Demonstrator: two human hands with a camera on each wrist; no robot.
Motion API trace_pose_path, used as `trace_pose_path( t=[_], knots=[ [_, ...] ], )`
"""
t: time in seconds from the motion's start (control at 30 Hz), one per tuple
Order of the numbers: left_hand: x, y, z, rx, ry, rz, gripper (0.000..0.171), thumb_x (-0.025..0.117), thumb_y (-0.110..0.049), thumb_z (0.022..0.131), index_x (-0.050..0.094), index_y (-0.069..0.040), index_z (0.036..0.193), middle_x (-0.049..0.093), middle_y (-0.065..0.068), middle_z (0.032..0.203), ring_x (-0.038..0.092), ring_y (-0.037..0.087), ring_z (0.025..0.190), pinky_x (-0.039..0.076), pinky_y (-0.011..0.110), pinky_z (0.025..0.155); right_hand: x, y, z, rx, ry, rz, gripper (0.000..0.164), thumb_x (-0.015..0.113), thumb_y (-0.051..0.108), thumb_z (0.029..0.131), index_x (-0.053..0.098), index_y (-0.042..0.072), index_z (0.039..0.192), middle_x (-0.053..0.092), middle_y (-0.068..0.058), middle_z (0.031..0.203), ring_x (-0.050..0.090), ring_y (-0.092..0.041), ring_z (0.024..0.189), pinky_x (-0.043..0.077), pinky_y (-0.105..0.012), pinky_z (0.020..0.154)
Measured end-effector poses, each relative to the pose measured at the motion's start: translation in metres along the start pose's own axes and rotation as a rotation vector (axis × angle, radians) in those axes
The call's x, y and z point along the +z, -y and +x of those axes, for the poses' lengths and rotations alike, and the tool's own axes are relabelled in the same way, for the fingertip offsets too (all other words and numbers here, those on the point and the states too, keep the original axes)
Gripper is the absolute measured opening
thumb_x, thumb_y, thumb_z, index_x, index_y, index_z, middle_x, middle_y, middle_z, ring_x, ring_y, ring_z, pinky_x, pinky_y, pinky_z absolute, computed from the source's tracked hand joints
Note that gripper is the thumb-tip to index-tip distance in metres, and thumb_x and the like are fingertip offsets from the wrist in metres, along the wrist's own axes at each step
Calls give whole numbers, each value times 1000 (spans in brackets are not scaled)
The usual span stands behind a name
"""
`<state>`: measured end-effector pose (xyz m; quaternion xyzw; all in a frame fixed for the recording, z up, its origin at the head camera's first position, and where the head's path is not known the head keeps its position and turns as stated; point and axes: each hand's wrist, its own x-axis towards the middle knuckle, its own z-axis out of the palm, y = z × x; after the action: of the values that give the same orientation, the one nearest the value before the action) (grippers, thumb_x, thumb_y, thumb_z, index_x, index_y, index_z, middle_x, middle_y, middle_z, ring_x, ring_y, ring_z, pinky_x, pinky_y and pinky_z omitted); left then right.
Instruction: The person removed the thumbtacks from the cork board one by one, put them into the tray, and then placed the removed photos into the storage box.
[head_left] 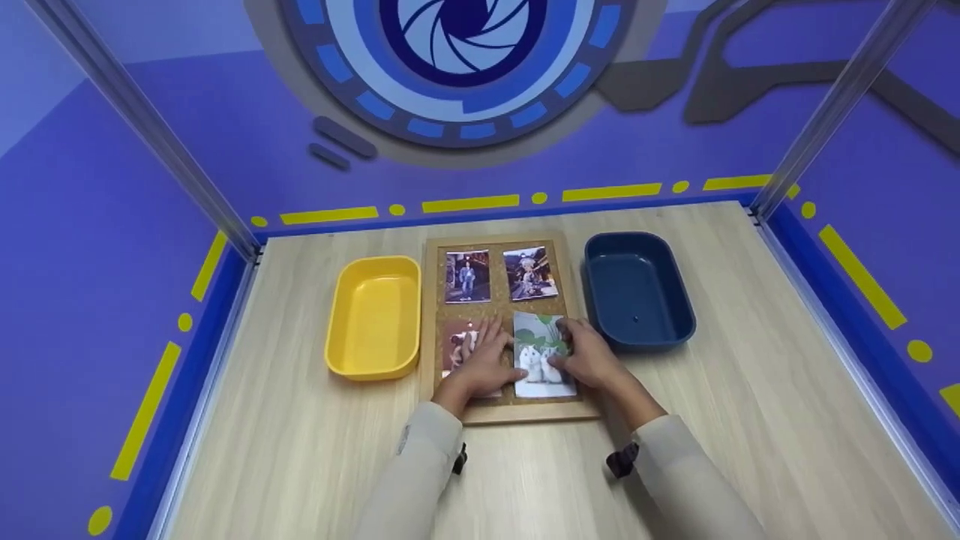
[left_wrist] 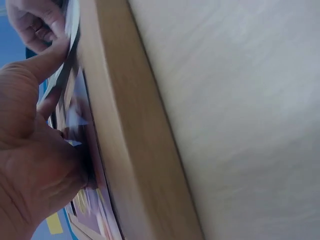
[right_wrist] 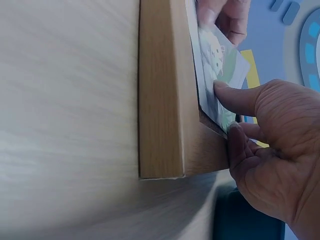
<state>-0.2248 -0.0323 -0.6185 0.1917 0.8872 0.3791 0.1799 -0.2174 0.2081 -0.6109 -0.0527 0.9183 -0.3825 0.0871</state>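
Observation:
A cork board (head_left: 501, 308) in a light wooden frame carries several photos. At its lower right, a photo of two white animals with green leaves (head_left: 541, 379) is held between both hands. My left hand (head_left: 484, 365) pinches its left edge, thumb on the front, while the other fingers spread across the lower left photo (head_left: 451, 337) and partly hide it. On the opposite edge, my right hand (head_left: 591, 355) pinches the same photo; its thumb (right_wrist: 237, 98) lies on the picture side, fingertips at the edge. From the right wrist, the photo looks slightly bent and tilted off the board.
Left of the board stands a yellow tray (head_left: 336, 319); a dark blue tray (head_left: 679, 300) is at its right, with one tiny object inside. Two photos, a standing figure (head_left: 467, 277) and a street scene (head_left: 531, 274), sit on the upper cork. Purple walls enclose the wooden table (head_left: 285, 450).

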Motion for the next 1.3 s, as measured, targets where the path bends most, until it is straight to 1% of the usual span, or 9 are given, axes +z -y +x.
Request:
trace_pose_path(
  t=[0.07,0.17,0.5,0.6,0.73,0.83,1.0,1.17,1.3],
  knots=[
    [-2,1,0,19,-6,-34,30,74,-34,94,64,-9,108,11,26,179,-2,46,168,-11,70,131,0,0,0,-1,-7,14,70,84,11,89,53,-3,150,61,-17,122,60,-30,110,53,-49,101],
    [-5,-2,-2,21,0,-52,24,72,-32,95,66,-8,95,11,27,179,-4,48,168,-11,70,131,1,0,0,8,-20,25,70,85,11,89,53,-2,150,61,-18,127,60,-31,113,53,-49,104],
    [-1,3,3,10,-28,-33,19,77,-24,91,65,-11,86,14,20,180,-3,46,168,-10,70,132,1,0,0,33,-39,42,91,87,16,87,37,-3,162,44,-26,153,52,-41,142,40,-55,127],
    [2,9,6,21,-49,-29,20,79,-23,88,65,-10,82,17,17,180,0,47,168,-6,72,132,0,1,0,30,-57,64,88,88,15,87,41,-6,159,47,-27,151,53,-41,140,42,-54,125],
    [2,9,6,22,-67,-23,24,83,-25,85,65,-10,81,20,16,180,4,47,168,-3,73,131,2,2,0,36,-66,60,65,86,13,88,55,-7,142,59,-23,133,61,-35,119,52,-49,105],
    [1,5,0,18,-75,-38,27,84,-26,86,63,-8,88,20,18,180,4,47,168,-5,71,132,3,3,0,37,-72,44,48,85,10,88,60,-4,128,61,-18,116,60,-29,102,51,-41,88],
    [3,1,-8,14,-121,-61,46,84,-26,88,57,-5,118,20,24,178,10,46,167,-1,66,135,3,3,-1,28,-91,39,40,84,8,88,60,-1,119,60,-13,106,57,-24,93,46,-35,80],
    [3,2,-18,-23,-113,6,80,83,-31,89,44,-4,152,20,21,179,13,40,168,7,62,136,4,2,-1,25,-97,50,41,83,6,88,61,-1,122,60,-11,103,56,-23,92,46,-35,81],
    [-6,1,-34,-43,-103,39,86,75,-39,97,36,-1,163,31,22,175,25,38,166,16,59,137,5,1,-1,23,-77,63,46,81,4,89,61,-2,130,59,-9,101,56,-22,93,46,-34,81]
  ],
)
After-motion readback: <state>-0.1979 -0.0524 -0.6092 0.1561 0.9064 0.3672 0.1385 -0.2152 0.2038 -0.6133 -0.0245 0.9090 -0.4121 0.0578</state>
